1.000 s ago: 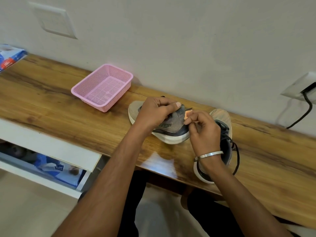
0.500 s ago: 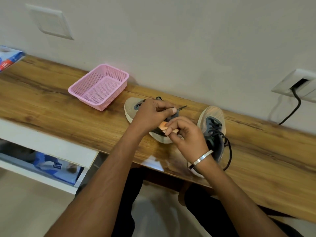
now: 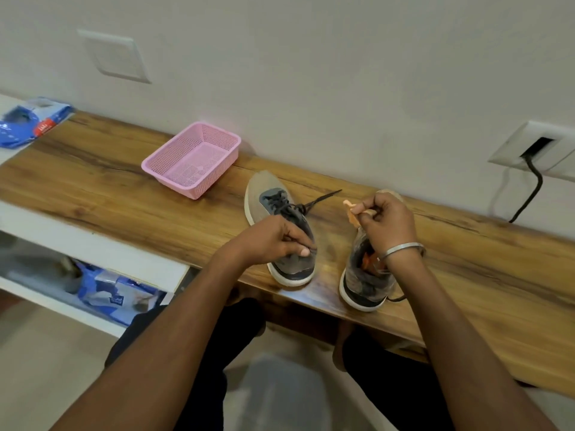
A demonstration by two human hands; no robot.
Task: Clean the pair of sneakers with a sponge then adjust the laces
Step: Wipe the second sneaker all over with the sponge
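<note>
Left grip: left hand (image 3: 273, 241) curls over the heel end of the left sneaker (image 3: 280, 225), thumb pressed to its grey side, holding it on the wooden shelf (image 3: 124, 194).
Right grip: right hand (image 3: 389, 222) pinches a small orange sponge (image 3: 351, 211) between thumb and fingers, raised just above the right sneaker (image 3: 367, 275).
Left sneaker: upright, toe toward the wall, dark laces (image 3: 314, 203) trailing out to the right.
Right sneaker: upright beside the left one, apart from it, heel at the shelf's near edge; something orange shows in its opening.
Wrist: a metal bangle (image 3: 404, 248) circles the right wrist.
Basket: pink mesh basket (image 3: 193, 160) stands to the left of the shoes, near the wall.
Far left: a blue packet (image 3: 28, 122) lies at the shelf's end.
Wall: a socket (image 3: 538, 149) with a black cable (image 3: 532, 194) plugged in, at right.
</note>
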